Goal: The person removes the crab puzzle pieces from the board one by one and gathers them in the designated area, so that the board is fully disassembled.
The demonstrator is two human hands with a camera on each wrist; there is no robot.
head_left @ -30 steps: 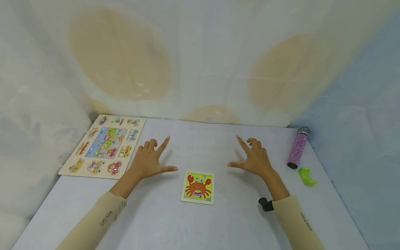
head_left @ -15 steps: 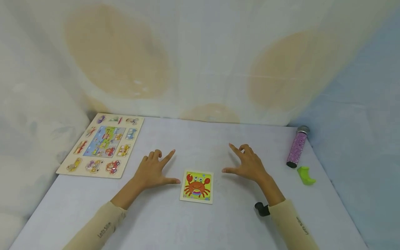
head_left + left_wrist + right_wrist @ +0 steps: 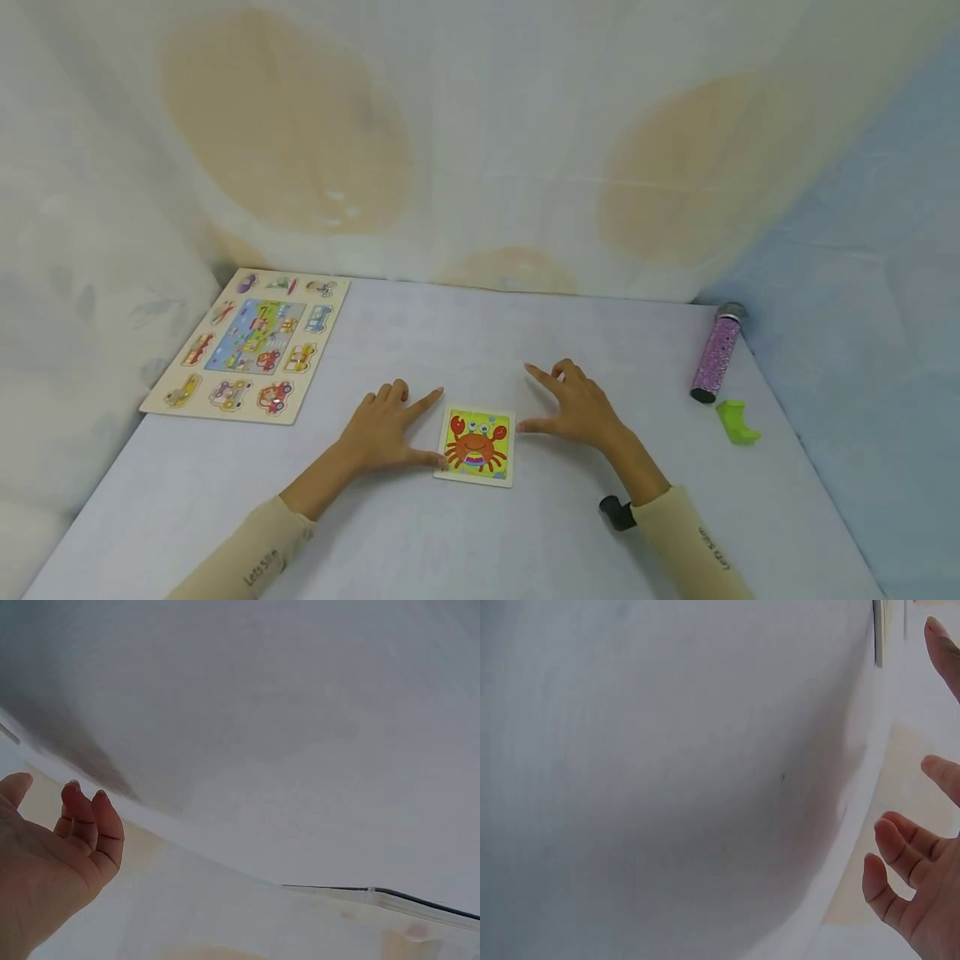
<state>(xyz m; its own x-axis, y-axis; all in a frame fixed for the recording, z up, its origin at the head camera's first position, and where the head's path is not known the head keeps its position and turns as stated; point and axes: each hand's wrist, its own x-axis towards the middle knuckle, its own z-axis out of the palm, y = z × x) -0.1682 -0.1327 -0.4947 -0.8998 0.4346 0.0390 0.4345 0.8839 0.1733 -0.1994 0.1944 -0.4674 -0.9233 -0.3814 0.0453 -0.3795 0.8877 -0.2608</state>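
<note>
A small square crab puzzle [image 3: 476, 447] with a pale frame lies flat on the white table, between the two hands in the head view. To its left is my left hand [image 3: 386, 429], its thumb tip overlapping the puzzle's left edge and its index finger stretched out above. My right hand [image 3: 577, 408] is on the other side, thumb tip right at the puzzle's right edge, index pointing forward and left. The other fingers of both hands are loosely bent. In the wrist views the left hand [image 3: 60, 855] and right hand [image 3: 922, 877] show nothing in their fingers.
At the back left lies a large wooden vehicle puzzle board [image 3: 251, 346]. A glittery purple microphone [image 3: 717, 354] and a bright green curved piece [image 3: 737, 422] are at the right. A black device [image 3: 617, 512] sticks out beside the right sleeve. Cloth walls enclose the table.
Both hands have come inward and toward the person, closing in on the crab puzzle from either side. The puzzle and the other things have stayed in place.
</note>
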